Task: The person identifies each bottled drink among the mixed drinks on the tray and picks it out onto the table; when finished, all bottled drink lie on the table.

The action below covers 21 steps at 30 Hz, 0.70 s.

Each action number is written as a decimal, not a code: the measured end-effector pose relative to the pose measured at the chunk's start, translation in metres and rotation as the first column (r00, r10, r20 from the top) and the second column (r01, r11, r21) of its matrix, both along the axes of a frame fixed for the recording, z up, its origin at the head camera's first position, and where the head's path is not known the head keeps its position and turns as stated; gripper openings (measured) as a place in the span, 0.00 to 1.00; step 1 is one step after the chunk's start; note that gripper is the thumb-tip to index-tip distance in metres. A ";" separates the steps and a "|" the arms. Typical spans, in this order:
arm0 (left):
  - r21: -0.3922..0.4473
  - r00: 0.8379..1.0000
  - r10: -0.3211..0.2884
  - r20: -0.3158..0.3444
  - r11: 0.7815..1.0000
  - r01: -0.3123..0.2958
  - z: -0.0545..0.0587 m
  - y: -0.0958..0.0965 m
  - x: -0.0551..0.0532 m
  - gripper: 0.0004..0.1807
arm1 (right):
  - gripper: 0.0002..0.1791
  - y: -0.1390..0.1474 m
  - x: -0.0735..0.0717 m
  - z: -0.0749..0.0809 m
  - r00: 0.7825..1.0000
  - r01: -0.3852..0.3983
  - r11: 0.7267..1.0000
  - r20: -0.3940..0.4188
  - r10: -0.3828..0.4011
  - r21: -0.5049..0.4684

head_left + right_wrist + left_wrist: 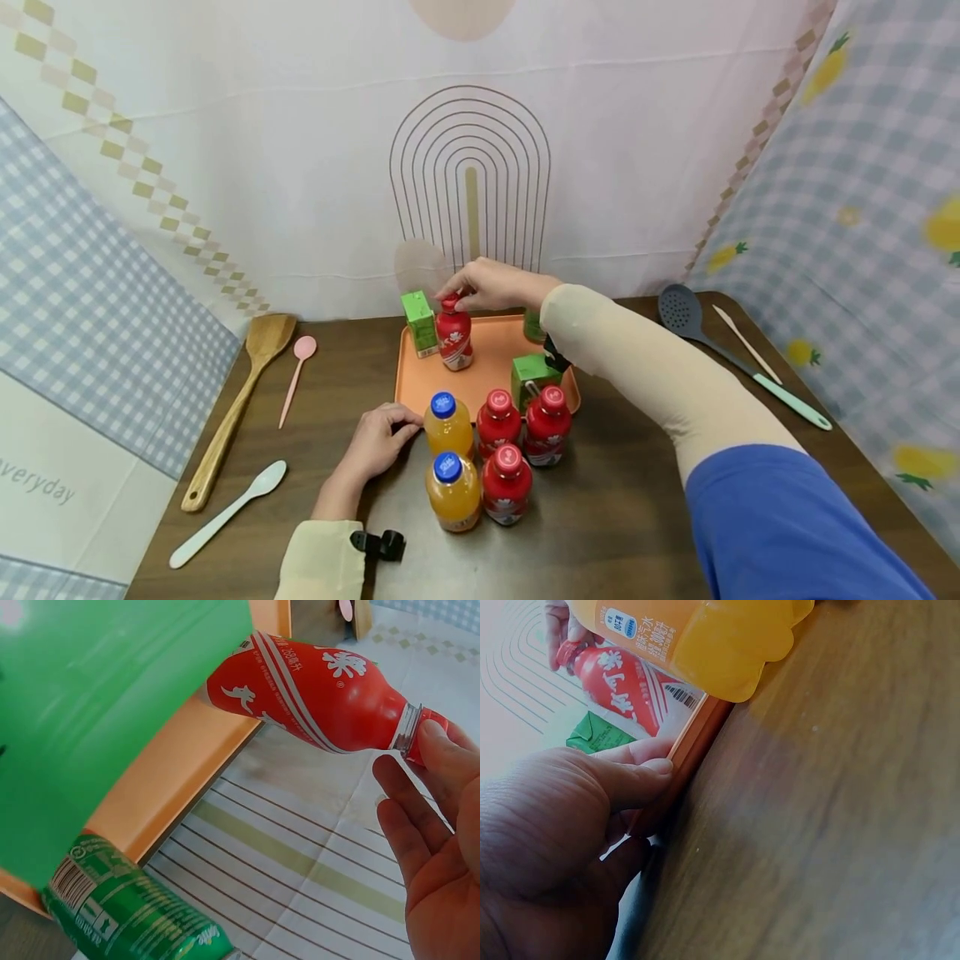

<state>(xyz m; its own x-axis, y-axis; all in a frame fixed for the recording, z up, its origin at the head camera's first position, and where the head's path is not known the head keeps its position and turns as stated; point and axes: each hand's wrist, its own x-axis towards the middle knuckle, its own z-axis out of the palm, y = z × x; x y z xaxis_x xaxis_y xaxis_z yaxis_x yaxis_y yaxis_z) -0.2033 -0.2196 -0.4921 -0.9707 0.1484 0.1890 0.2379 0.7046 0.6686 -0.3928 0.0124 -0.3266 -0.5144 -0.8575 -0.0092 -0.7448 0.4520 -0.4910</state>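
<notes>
My right hand (491, 283) pinches the red cap of a red bottle (454, 337), which stands at the back left of an orange tray (487, 382). The right wrist view shows thumb and fingertips on the cap, with the other fingers spread beside it. Right beside that bottle, a green drink carton (421, 323) is on the tray. My left hand (377, 442) grips the tray's front left corner, its thumb (641, 784) over the rim. Another green carton (529, 375) stands at the tray's front right. A green can (127, 907) is at the back right, partly hidden by my arm in the head view.
Before the tray stand two orange juice bottles (453, 493) with blue caps and three red bottles (507, 487). On the left lie a wooden spatula (238, 404), a pink spoon (296, 375) and a pale spoon (232, 510). A slotted spatula (681, 312) lies at right.
</notes>
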 end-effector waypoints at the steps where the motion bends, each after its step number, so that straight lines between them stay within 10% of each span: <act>1: -0.003 1.000 -0.001 0.001 1.000 0.001 0.000 0.000 0.000 0.08 | 0.18 0.001 0.000 0.000 1.000 0.001 1.000 -0.004 -0.001 0.006; 21: -0.029 1.000 -0.021 -0.003 0.999 0.021 0.005 0.007 -0.008 0.06 | 0.18 0.069 0.005 0.006 0.994 0.103 0.993 -0.040 -0.101 0.063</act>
